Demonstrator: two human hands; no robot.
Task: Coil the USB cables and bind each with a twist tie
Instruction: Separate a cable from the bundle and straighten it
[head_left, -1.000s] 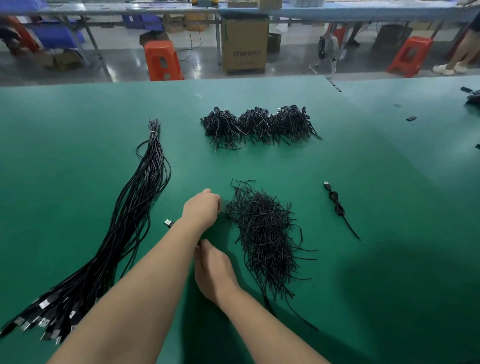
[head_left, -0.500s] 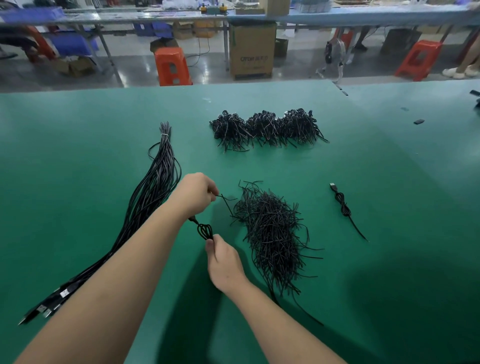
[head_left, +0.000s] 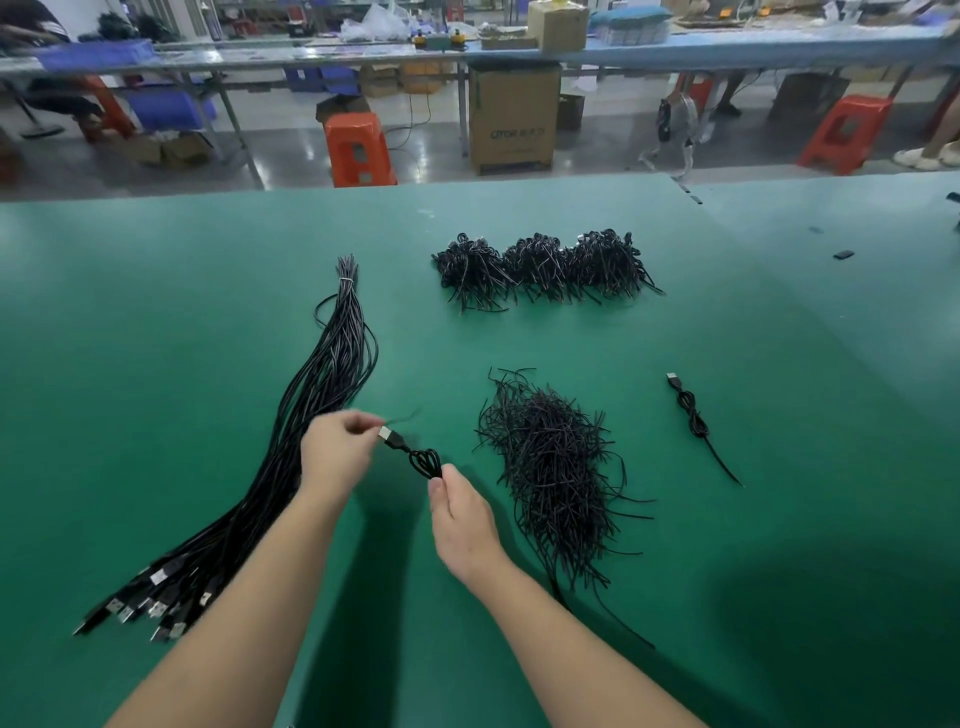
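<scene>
head view: our left hand (head_left: 340, 451) pinches a twist tie (head_left: 402, 417) beside the plug, while our right hand (head_left: 462, 514) grips the coiled usb cable (head_left: 425, 462), raised above the green table (head_left: 156, 338) between both hands.

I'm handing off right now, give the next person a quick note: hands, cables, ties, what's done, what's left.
Left hand pinches the plug end of a coiled cable and a blurred twist tie; right hand grips the coil's lower end, above the table.
Done: one bound cable lying at right; a row of bundled coils at the far side.
Left: wrap the tie on this coil, then work through the long cable bunch at left. Loose ties pile sits right of the hands.
</scene>
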